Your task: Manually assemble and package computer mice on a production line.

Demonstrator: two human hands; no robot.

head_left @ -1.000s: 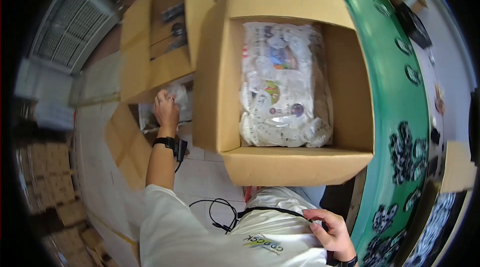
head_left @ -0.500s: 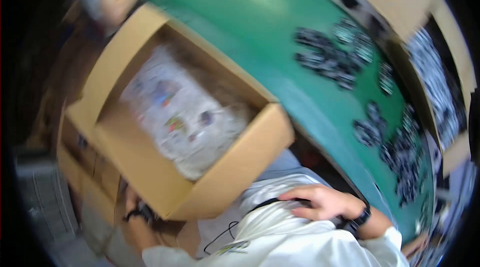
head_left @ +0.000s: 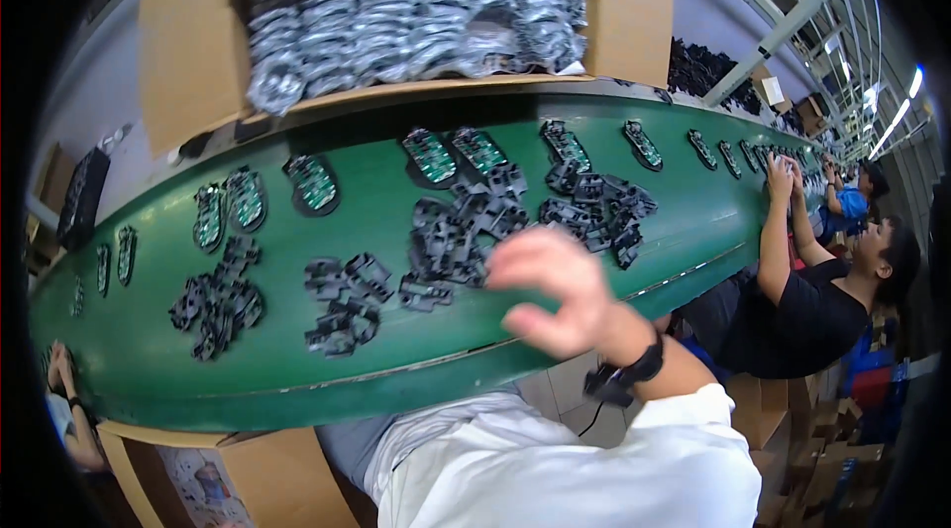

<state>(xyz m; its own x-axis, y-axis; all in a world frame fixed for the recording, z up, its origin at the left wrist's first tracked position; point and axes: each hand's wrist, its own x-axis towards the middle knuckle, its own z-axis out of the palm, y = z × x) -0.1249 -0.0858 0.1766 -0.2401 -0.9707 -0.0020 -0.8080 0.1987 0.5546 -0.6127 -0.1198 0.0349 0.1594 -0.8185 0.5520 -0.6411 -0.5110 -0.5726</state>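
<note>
My right hand [head_left: 565, 292] hovers over the near edge of the green belt [head_left: 475, 330]. Its fingers are slightly curled, the thumb stands apart from them, and nothing shows in between; motion blurs it a little. Just beyond the fingertips lies a large heap of black plastic parts [head_left: 466, 226]. Another heap of black parts [head_left: 599, 206] sits to its right, with smaller piles [head_left: 347, 300] to the left. Green circuit boards [head_left: 431, 157] in dark, rounded shells lie in a row along the far side. My left hand is out of view.
An open carton [head_left: 406, 82] of stacked, plastic-wrapped parts stands beyond the belt. By the near edge at lower left is another carton [head_left: 277, 469] with a clear bag inside. A co-worker in black [head_left: 812, 300] sits at right; another person's hands [head_left: 61, 369] show at far left.
The view has swung from the carton at my left to the belt ahead. My right hand has left my waist and come over the belt edge. My left hand has dropped out of view.
</note>
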